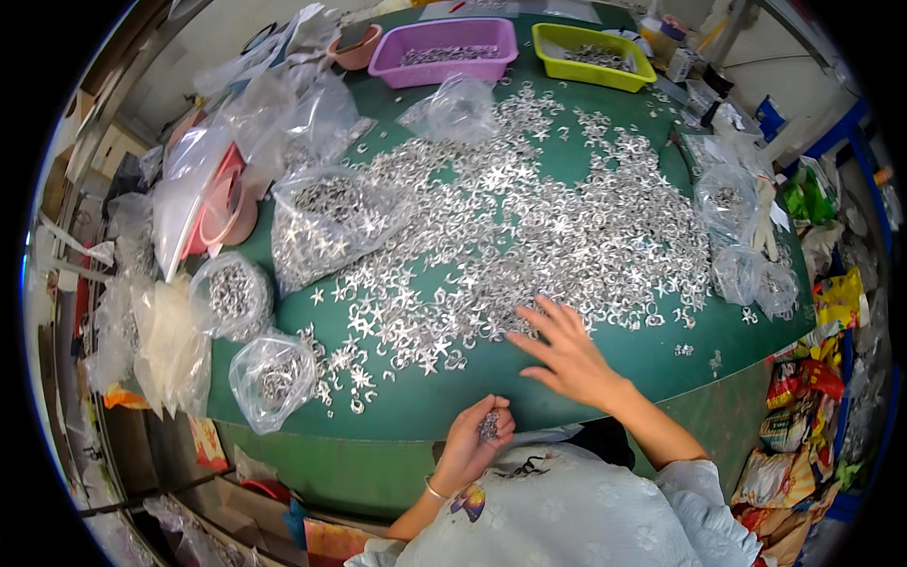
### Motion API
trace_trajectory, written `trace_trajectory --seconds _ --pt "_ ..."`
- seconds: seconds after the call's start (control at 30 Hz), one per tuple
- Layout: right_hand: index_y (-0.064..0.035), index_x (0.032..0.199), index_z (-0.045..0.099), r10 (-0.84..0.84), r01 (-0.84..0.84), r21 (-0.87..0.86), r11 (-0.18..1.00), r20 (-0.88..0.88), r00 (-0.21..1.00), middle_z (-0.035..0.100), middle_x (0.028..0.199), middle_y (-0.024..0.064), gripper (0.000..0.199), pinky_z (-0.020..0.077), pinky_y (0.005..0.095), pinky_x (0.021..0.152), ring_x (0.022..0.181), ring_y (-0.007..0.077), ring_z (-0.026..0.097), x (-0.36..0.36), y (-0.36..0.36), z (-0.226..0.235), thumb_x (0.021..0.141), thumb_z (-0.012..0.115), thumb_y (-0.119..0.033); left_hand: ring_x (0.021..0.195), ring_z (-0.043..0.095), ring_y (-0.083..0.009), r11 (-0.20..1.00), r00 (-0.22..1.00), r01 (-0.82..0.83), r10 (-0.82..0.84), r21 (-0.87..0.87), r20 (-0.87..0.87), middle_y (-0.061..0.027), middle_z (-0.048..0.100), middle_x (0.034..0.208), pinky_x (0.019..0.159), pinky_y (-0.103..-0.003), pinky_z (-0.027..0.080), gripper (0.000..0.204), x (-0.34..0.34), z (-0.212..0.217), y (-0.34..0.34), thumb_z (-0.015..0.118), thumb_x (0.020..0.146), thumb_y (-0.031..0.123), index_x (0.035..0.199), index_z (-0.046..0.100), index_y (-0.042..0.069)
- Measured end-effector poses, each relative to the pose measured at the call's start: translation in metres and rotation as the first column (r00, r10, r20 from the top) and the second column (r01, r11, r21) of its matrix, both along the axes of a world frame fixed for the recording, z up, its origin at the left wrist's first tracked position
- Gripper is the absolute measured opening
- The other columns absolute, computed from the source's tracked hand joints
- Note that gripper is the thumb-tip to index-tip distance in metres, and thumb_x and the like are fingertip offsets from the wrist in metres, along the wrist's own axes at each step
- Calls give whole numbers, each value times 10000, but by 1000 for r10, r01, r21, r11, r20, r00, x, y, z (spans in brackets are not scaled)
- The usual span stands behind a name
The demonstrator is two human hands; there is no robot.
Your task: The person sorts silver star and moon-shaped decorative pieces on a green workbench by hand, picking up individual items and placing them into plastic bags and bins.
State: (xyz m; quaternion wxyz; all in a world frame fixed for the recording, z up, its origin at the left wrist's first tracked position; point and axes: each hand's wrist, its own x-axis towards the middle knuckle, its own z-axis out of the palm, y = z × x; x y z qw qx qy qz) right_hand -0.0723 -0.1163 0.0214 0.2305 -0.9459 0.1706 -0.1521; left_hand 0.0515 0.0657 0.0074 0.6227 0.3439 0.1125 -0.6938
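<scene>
"Hundreds of small silvery pieces (605, 231), stars and crescents among them, lie strewn over the green table (472, 383). Where do we find them from the right hand (559, 352)?"

"We see them mostly ahead of it, fanning out to both sides, with the near fringe right at its fingertips. Whether the tips touch any piece, we cannot tell."

"And how open do we call that hand?"

"Wide open: we see the fingers apart and the thumb held off to the side, and we make out nothing in its grasp."

"What about the left hand (472, 437)?"

"We find it by the near edge of the table, close to the body, its fingers curled around a clump of small grey pieces (488, 427). The strewn ones lie beyond it, well apart."

"Do we spot more of them elsewhere?"

"Yes, we notice some in clear bags at the left, one large bag (295, 250) among them, and metal bits in the purple basin (411, 74) and the lime-green tub (595, 77) at the far side"
</scene>
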Motion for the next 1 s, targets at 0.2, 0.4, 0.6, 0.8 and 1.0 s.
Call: trace_trajectory --seconds 0.2,0.4,0.6,0.8,1.0 --pt "-162 1201 591 57 -96 -273 957 -150 987 458 1371 69 404 289 521 1059 1323 294 352 10 -7 -35 811 671 -233 655 424 -142 998 998 -61 61 2 3 -25 453 669 580 -270 365 236 7 -1 9 478 987 250 965 569 34" --pt "-119 1115 606 -72 67 -239 969 -10 997 522 1265 97 355 298 502 1044 1254 304 435 -27 -33 -35 776 703 -162 654 435 -144 996 996 -93 93 -19 -17 -28 463 674 578 -268 365 232 11 -2 11 483 984 236 959 568 22" --pt "-70 986 656 -264 281 -126 951 137 955 573 1135 91 271 313 452 992 1132 304 501 -12 -26 2 728 729 -114 638 432 -142 993 993 -113 111 -36 -34 -33 461 671 571 -269 363 233 15 -4 16 486 981 226 952 562 7" --pt "-65 946 677 -108 132 -83 988 248 963 601 992 71 200 354 390 895 986 268 525 80 -12 -5 746 680 -50 626 429 -141 994 995 -100 99 -42 -13 -39 460 668 557 -266 355 252 16 1 15 475 986 236 906 562 13" --pt "-49 852 644 -128 118 55 991 235 964 611 943 57 93 352 384 856 942 280 521 97 -14 -17 761 657 -36 624 431 -148 990 990 -136 135 -22 -50 -47 457 664 552 -260 346 293 17 5 20 467 994 244 810 543 29"
